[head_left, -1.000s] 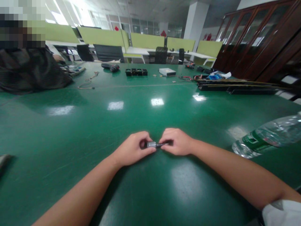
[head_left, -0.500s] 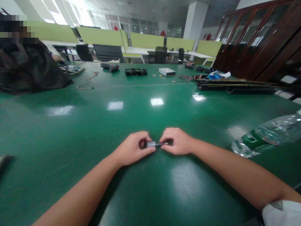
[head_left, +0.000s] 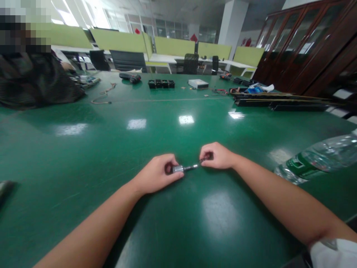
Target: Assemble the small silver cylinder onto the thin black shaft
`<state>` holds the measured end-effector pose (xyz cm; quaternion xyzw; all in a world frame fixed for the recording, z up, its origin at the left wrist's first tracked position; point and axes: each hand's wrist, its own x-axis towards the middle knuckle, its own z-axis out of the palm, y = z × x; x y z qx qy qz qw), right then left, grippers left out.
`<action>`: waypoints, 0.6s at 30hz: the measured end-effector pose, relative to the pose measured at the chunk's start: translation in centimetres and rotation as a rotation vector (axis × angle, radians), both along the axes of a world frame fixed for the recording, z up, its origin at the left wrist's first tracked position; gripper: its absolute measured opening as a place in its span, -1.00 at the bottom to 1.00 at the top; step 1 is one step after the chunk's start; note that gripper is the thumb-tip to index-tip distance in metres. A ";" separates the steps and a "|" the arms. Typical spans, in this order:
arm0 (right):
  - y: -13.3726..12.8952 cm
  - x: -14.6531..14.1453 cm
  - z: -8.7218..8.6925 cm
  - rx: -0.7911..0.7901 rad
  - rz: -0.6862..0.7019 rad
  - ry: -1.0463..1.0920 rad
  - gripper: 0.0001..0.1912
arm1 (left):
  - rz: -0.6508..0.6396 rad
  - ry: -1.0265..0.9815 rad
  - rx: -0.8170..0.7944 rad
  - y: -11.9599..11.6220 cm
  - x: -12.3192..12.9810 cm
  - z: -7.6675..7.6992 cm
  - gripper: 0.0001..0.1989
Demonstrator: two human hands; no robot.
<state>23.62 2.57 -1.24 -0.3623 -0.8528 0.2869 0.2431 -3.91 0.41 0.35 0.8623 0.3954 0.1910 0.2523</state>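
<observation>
Between the thumb and fingers of my left hand [head_left: 156, 175] is a small silver cylinder with a thin dark shaft [head_left: 178, 169]. The shaft points right and ends in a bright tip; the cylinder's left end is hidden in the hand. My right hand [head_left: 217, 155] is closed in a pinch just beyond that tip, slightly farther from me. A small dark piece [head_left: 202, 161] shows at its fingertips, too small and blurred to name. A narrow gap separates it from the shaft's tip. Both hands are low over the green table [head_left: 156, 227].
A clear plastic bottle with a green label [head_left: 306, 163] lies at right. Across the table are a row of black blocks [head_left: 161, 84], a white box [head_left: 198, 83], a cable [head_left: 103, 96] and long black bars [head_left: 281, 100]. A person in dark clothing [head_left: 36, 78] is at far left.
My right hand has moved right and away from me, off the shaft, with the small dark piece in its fingertips. The shaft's bright tip now shows. My left hand has barely moved.
</observation>
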 end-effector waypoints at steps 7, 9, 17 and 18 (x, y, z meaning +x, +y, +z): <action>-0.3 -0.1 0.0 0.050 0.054 -0.002 -0.92 | 0.002 0.003 -0.024 0.0 -0.1 0.0 -0.71; -0.4 -0.5 0.0 0.061 0.073 0.004 -0.92 | 0.002 0.005 -0.025 0.0 -0.1 0.0 -0.71; -1.8 -3.5 -0.1 0.185 0.079 -0.010 -0.89 | -0.006 -0.006 0.000 0.0 0.1 -0.2 -0.74; -2.0 -3.7 -0.1 0.195 0.081 -0.014 -0.87 | -0.010 -0.008 0.003 0.0 0.1 -0.2 -0.75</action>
